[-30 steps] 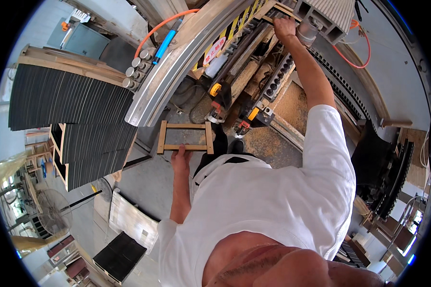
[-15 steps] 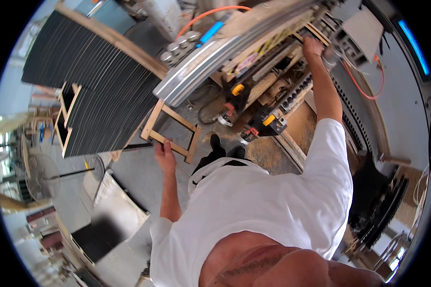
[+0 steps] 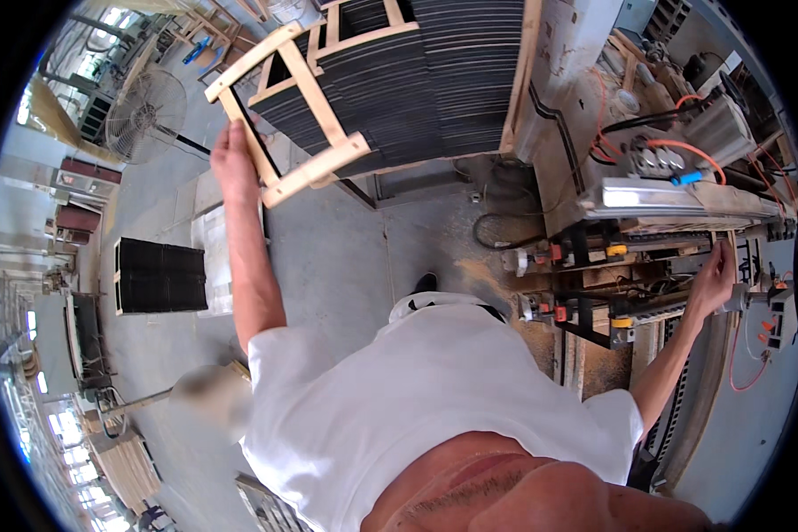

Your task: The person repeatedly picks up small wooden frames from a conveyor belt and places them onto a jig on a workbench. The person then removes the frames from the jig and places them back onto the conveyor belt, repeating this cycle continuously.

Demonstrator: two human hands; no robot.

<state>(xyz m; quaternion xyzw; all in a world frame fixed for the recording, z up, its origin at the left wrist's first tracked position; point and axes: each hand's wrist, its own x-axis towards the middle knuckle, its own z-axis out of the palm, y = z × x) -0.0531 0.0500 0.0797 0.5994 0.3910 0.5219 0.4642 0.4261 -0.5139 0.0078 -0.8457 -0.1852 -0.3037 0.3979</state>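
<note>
The person's left hand (image 3: 232,164) grips a wooden frame (image 3: 312,93) by one side rail, fingers closed on it, the arm stretched out to the left. The frame is tilted in the air in front of the stack (image 3: 461,75) of dark-edged pieces; its far rails overlap the stack in this view (whether they touch cannot be told). The right hand (image 3: 711,279) reaches the other way, to the far part of the machine (image 3: 585,248), its fingertips bent at a pale wooden piece (image 3: 732,246); whether they grip it or only touch it is too small to tell.

The step in hand looks like a changeover: one frame carried clear of the machine on the left while the right hand tends the piece there. The next move would seem to call for a steady left wrist, the frame levelled and its corners kept off the stack's edges, and for eyes on the right hand, which works close to the machine's fittings.
</note>
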